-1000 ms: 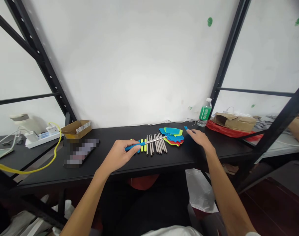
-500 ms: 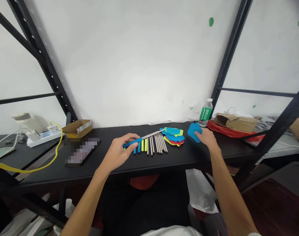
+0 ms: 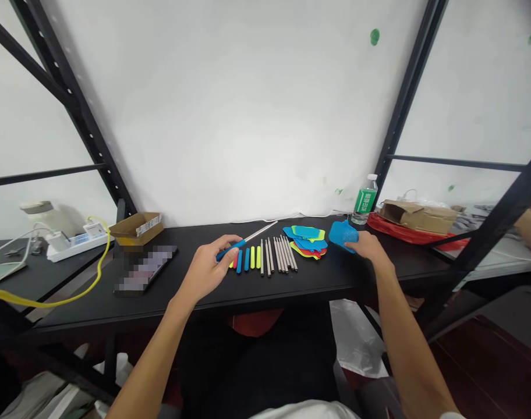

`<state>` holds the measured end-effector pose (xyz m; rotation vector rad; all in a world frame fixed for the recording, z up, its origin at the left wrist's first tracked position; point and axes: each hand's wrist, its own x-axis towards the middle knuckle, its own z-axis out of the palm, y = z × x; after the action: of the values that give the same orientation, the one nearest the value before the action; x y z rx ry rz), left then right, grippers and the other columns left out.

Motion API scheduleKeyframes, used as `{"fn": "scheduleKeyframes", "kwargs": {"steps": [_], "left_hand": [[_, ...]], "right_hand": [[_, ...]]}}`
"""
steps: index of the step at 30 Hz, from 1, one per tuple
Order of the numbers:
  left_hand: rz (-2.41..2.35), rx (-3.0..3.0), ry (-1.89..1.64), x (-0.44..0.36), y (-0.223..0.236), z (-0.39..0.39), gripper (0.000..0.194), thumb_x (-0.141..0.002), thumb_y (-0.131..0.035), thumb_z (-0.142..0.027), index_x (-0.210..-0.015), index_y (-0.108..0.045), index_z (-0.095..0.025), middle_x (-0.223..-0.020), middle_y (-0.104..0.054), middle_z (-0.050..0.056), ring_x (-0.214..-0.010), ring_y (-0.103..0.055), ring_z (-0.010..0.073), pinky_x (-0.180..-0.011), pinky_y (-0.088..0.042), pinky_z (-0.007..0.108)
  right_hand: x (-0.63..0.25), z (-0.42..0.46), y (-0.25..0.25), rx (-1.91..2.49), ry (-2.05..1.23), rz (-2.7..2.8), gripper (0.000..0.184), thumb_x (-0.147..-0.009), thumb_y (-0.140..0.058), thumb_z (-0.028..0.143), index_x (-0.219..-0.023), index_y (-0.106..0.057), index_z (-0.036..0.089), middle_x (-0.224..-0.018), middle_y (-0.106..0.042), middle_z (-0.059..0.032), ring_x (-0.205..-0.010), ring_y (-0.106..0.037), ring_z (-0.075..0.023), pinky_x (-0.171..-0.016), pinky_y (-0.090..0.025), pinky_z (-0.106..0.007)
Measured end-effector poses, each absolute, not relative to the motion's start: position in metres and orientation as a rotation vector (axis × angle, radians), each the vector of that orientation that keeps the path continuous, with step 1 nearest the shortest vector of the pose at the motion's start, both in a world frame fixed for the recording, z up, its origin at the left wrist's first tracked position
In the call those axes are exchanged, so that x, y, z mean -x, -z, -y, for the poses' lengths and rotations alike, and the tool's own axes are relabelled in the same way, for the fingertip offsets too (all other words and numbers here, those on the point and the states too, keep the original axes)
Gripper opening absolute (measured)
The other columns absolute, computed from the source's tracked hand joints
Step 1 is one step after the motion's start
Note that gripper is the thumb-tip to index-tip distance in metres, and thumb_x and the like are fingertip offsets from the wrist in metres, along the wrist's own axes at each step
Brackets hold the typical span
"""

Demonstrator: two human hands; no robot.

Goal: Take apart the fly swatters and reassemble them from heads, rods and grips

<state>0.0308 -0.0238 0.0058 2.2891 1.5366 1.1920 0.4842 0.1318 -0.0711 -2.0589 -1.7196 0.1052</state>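
Note:
My left hand [image 3: 206, 267] grips a blue handle with a metal rod [image 3: 248, 238] that points up and to the right, above the black table [image 3: 160, 291]. My right hand [image 3: 367, 245] holds a blue flat swatter head [image 3: 342, 234] just right of a pile of coloured flat heads [image 3: 308, 239] in blue, green, yellow and red. Between my hands lie several metal rods [image 3: 281, 255] side by side and a few loose coloured handles [image 3: 250, 258] in blue, yellow and red.
A green-labelled water bottle [image 3: 364, 200] stands at the back right beside a cardboard box on red sheets [image 3: 416, 217]. An open small carton [image 3: 136, 227] and a dark flat object [image 3: 144, 269] lie left. A power strip [image 3: 77, 240] with a yellow cable [image 3: 64, 291] is far left. Another person's arm [image 3: 530, 224] shows at right.
My right hand picked a blue head off the table and lifted it right of the pile. My left hand drew back left and swung the rod tip up and away from the pile.

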Motion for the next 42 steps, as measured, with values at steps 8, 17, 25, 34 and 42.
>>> {"fn": "scheduleKeyframes", "kwargs": {"steps": [8,17,25,34,42], "left_hand": [[-1.508,-2.305,-1.211,-0.028,-0.003,0.02,0.036,-0.095,-0.049,-0.045,-0.12,-0.066,-0.025,-0.116,-0.071,0.006,-0.102,-0.065,0.0238,-0.082,-0.052,0.03],[-1.541,-2.319,-1.193,-0.025,0.002,0.015,0.031,-0.093,-0.053,-0.041,-0.117,-0.068,-0.027,-0.11,-0.073,0.004,-0.102,-0.067,0.0235,-0.081,-0.053,0.029],[-1.483,-2.336,-1.142,-0.026,0.001,0.018,0.032,-0.095,-0.051,-0.041,-0.119,-0.067,-0.026,-0.113,-0.073,0.004,-0.104,-0.067,0.0242,-0.082,-0.053,0.031],[-1.403,-2.354,-1.111,-0.033,-0.001,0.02,0.034,-0.095,-0.05,-0.042,-0.118,-0.068,-0.025,-0.114,-0.073,0.005,-0.104,-0.067,0.0236,-0.082,-0.054,0.029],[-1.41,-2.353,-1.118,-0.031,-0.002,0.02,0.032,-0.095,-0.051,-0.041,-0.117,-0.069,-0.026,-0.115,-0.073,0.004,-0.106,-0.067,0.0238,-0.081,-0.054,0.028]], "right_hand": [[-0.472,-0.111,0.04,1.658,0.039,1.617,0.037,-0.076,-0.068,0.046,-0.101,-0.075,0.02,-0.091,-0.074,-0.0097,-0.087,-0.067,-0.0284,-0.078,-0.051,-0.037],[-0.425,-0.103,0.026,1.048,-0.496,1.517,0.038,-0.073,-0.074,0.049,-0.094,-0.069,0.018,-0.097,-0.074,-0.0077,-0.089,-0.068,-0.0255,-0.078,-0.054,-0.036],[-0.382,-0.092,0.02,0.887,-0.745,1.358,0.039,-0.079,-0.064,0.058,-0.101,-0.057,0.026,-0.079,-0.067,0.0013,-0.067,-0.064,-0.0194,-0.06,-0.052,-0.03],[-0.359,-0.088,0.021,0.804,-0.859,1.353,0.038,-0.079,-0.067,0.057,-0.099,-0.055,0.027,-0.079,-0.067,0.0018,-0.065,-0.063,-0.0194,-0.061,-0.053,-0.032],[-0.35,-0.08,0.015,0.78,-0.863,1.32,0.038,-0.077,-0.068,0.057,-0.096,-0.054,0.027,-0.074,-0.065,0.0024,-0.062,-0.061,-0.019,-0.057,-0.051,-0.03]]}}
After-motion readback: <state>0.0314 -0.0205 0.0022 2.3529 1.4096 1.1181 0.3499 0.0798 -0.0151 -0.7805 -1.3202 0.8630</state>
